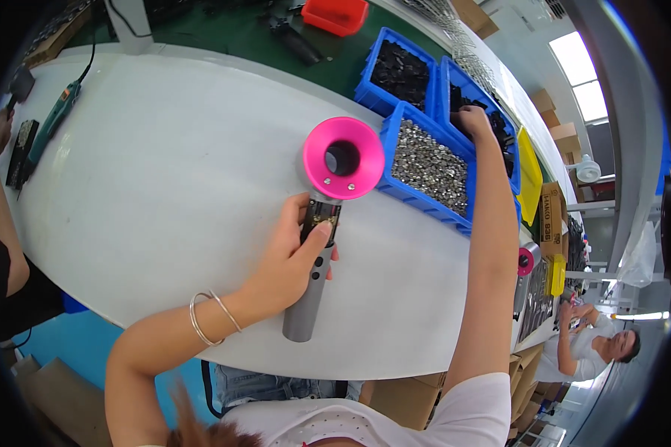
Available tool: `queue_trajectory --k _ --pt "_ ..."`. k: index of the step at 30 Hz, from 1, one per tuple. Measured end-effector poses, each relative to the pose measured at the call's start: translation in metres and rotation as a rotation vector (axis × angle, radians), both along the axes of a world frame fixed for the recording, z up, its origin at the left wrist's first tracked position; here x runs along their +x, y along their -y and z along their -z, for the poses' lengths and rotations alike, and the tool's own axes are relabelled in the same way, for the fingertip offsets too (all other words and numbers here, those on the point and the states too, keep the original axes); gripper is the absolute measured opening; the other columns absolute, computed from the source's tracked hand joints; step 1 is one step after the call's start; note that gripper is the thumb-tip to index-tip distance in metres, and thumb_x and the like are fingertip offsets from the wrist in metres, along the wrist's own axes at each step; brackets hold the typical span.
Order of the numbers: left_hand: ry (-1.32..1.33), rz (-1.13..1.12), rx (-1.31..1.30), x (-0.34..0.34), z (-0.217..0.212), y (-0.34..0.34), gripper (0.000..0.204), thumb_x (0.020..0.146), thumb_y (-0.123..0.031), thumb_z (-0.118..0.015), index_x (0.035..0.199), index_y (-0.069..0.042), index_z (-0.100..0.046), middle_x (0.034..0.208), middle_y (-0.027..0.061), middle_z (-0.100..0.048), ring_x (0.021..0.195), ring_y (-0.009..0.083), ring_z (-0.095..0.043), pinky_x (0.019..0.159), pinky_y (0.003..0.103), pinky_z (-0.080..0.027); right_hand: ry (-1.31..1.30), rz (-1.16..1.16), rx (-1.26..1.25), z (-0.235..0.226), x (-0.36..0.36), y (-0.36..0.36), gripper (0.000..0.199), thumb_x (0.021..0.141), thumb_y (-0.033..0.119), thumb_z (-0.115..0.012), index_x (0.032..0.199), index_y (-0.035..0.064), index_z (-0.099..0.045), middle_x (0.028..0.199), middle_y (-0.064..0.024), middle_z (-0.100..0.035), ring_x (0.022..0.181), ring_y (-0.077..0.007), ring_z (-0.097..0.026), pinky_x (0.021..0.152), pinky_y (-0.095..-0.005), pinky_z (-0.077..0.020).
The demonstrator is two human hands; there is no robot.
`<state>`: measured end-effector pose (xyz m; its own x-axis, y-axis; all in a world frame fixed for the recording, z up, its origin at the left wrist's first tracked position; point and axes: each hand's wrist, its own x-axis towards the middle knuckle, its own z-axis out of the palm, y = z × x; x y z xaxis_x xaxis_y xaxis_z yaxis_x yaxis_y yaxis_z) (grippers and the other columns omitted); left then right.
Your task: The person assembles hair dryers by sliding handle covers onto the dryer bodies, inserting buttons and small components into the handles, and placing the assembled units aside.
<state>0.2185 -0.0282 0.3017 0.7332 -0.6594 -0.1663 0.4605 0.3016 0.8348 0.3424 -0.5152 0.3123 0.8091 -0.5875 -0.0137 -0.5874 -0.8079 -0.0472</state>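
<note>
A hair dryer [308,294] with a grey handle and a round pink head is held over the white table, its head toward the far side. My left hand [287,257] is wrapped round the upper handle, the thumb by an open section where inner parts show. My right hand [473,121] reaches into a blue bin [516,177] of black parts at the far right. Its fingertips are hidden among the parts, so its grip does not show. Next to that arm stands another blue bin [425,203], filled with small shiny metal pieces.
A third blue bin [360,95] holds black pieces. Behind it lies a red tray [335,16] on a green surface. At the left are a green corded power screwdriver [56,115] and another person's arm [1,216]. Another pink-headed hair dryer [526,261] lies at the right.
</note>
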Motion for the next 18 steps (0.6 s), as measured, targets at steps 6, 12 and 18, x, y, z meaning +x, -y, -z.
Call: queue_trajectory --k 6,12,18 --pt "-0.108 -0.04 -0.029 -0.001 0.002 -0.001 0.039 0.099 -0.016 -0.044 0.133 -0.002 -0.03 0.111 0.0108 -0.05 0.08 0.0139 -0.055 0.064 0.029 -0.052 0.542 -0.06 0.043 -0.051 -0.035 -0.098 0.033 0.084 0.029 -0.066 0.102 0.0008 -0.069 0.088 -0.0123 -0.071 0.082 -0.0212 -0.068 0.076 -0.0319 -0.0499" --pt "-0.268 0.016 -0.148 0.001 0.006 -0.007 0.037 0.099 -0.031 -0.038 0.126 -0.007 -0.043 0.104 0.005 -0.057 0.082 0.01 -0.053 0.064 0.026 -0.049 0.783 -0.368 0.74 -0.07 -0.132 -0.275 0.043 0.083 0.0 -0.052 0.126 -0.0002 -0.056 0.099 -0.0066 -0.063 0.079 -0.0077 -0.051 0.072 -0.0192 -0.0413" --pt "-0.224 0.006 -0.118 -0.001 0.001 -0.005 0.027 0.098 -0.025 -0.044 0.119 -0.006 -0.045 0.101 0.0038 -0.056 0.08 0.0084 -0.053 0.063 0.025 -0.049 0.545 -0.46 0.798 -0.035 -0.182 -0.327 0.028 0.083 -0.004 -0.054 0.111 -0.0022 -0.059 0.085 -0.0079 -0.063 0.076 -0.0105 -0.058 0.071 -0.0222 -0.0449"
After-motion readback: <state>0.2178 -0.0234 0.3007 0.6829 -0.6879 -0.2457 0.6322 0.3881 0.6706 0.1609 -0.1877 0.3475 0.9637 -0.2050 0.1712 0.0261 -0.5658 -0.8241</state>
